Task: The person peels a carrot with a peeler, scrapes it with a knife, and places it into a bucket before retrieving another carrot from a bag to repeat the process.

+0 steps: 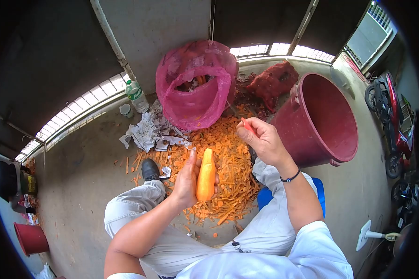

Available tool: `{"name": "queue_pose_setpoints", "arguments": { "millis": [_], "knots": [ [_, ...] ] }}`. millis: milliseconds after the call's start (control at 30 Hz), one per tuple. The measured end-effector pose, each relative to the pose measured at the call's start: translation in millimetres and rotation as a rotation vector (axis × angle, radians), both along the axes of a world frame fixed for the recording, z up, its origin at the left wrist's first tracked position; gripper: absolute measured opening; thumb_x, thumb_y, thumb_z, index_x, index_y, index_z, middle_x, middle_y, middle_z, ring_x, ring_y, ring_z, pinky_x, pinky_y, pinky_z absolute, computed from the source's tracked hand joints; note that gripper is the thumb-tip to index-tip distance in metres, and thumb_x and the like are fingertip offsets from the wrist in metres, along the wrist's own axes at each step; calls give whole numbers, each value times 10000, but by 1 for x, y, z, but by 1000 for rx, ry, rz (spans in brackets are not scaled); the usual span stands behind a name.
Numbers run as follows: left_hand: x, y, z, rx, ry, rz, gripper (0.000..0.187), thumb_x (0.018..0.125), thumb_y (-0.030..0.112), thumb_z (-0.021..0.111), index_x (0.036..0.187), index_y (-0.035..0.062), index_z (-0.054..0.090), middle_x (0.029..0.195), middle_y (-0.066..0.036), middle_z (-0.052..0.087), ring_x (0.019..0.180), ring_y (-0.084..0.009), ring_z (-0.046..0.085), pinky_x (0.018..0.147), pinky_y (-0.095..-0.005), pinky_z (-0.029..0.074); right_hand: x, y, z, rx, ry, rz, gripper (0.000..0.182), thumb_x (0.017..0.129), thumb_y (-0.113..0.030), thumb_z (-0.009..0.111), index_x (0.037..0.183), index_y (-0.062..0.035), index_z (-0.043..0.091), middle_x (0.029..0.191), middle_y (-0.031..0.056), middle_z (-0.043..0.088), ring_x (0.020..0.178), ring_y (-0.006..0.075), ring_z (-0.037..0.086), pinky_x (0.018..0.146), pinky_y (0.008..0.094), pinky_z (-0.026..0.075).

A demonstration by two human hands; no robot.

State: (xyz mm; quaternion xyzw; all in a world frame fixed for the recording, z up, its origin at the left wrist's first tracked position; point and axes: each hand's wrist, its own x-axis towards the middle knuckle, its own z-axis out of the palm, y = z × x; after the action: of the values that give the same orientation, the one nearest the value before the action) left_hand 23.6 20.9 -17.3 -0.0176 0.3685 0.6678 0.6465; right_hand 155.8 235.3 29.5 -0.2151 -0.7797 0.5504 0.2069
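Observation:
My left hand (188, 182) is wrapped round a peeled carrot (206, 179), its narrow end pointing up and away from me. My right hand (264, 140), raised to the right of the carrot and apart from it, grips a small red-handled tool (248, 125). A thin greyish end seems to stick out beyond the fingers, too blurred for me to tell a knife from a peeler. Below both hands, between my feet, spreads a heap of orange carrot peelings and cut ends (230, 169).
A pink mesh sack (195, 114) holding some carrots stands beyond the heap. To its right are a red mesh sack (274, 83) and a large maroon bin (288, 125), tilted. Crumpled paper (146, 132), a plastic bottle (137, 96) and a cup (125, 110) are at left. Motorbikes (391, 121) stand far right.

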Motion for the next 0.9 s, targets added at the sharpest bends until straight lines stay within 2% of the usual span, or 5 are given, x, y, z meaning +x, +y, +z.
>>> {"name": "queue_pose_setpoints", "arguments": {
  "millis": [233, 267, 433, 567, 900],
  "knots": [
    [4, -3, -2, 117, 462, 37, 351, 976, 236, 718, 1244, 30, 621, 980, -26, 662, 858, -108, 630, 791, -269, 528, 4, -5, 17, 95, -68, 104, 292, 1045, -292, 641, 1059, -3, 681, 847, -36, 594, 754, 59, 511, 671, 239, 439],
    [4, -5, 1, 135, 735, 48, 358, 953, 225, 748, 1225, 24, 633, 998, -28, 670, 885, -107, 632, 797, -276, 528, 3, -7, 15, 149, 26, 116, 335, 984, -343, 712, 978, -8, 716, 757, 60, 669, 695, 108, 601, 631, 299, 488],
    [-15, -6, -2, 265, 1654, 176, 405, 797, 118, 859, 1122, -3, 650, 985, -71, 685, 894, -111, 635, 806, -263, 518, 9, -17, 30, 391, 91, 316, 317, 906, -350, 778, 884, -37, 730, 722, 127, 664, 624, 270, 654, 569, 343, 494],
    [-19, -5, -4, 244, 1610, 210, 394, 751, 150, 871, 1070, 36, 671, 878, -108, 717, 749, -219, 710, 669, -325, 545, 7, -27, 28, 608, 130, 368, 404, 868, -469, 780, 765, -88, 694, 642, 99, 605, 584, 307, 626, 520, 398, 469],
    [-10, -10, 6, 218, 1600, 156, 376, 781, 181, 874, 1058, 25, 674, 870, -98, 738, 729, -162, 711, 661, -287, 547, 7, -34, 27, 592, 95, 390, 361, 847, -401, 810, 792, -62, 701, 659, 104, 614, 588, 294, 625, 528, 383, 462]
  ]
}}
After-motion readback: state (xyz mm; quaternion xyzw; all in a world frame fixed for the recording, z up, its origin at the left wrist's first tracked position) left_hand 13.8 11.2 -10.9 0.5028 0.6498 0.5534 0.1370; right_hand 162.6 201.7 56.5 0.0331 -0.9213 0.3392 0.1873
